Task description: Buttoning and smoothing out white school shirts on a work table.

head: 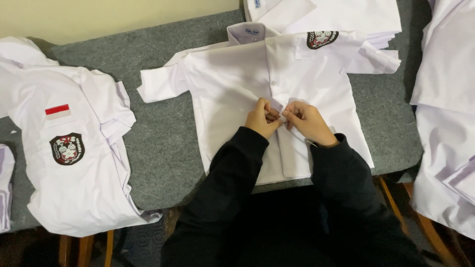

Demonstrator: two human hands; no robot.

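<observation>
Pinching the front strip of the white shirt [232,84], your two hands sit side by side in the middle of the picture. Your left hand [261,118] has its fingers curled shut on the cloth, and your right hand [307,121] does the same just beside it, so the fingertips almost touch. The shirt lies flat and face up on the grey worktop [163,143], with its collar [247,33] at 12 o'clock and its bottom edge at 6 o'clock, near your dark sleeves [232,168]. Its short sleeves stick out to 9 o'clock and 3 o'clock. A dark round badge [321,38] sits on the chest pocket, at about 1 o'clock from your hands. At 9 o'clock lies another white shirt pile [74,188], with the same kind of badge and a small red and white patch [57,111] above it. More folded white shirts [346,15] are stacked at 12 o'clock, behind the collar. At 3 o'clock, more white cloth [445,123] hangs over the edge of the worktop. I cannot tell if a button is between your fingers.
</observation>
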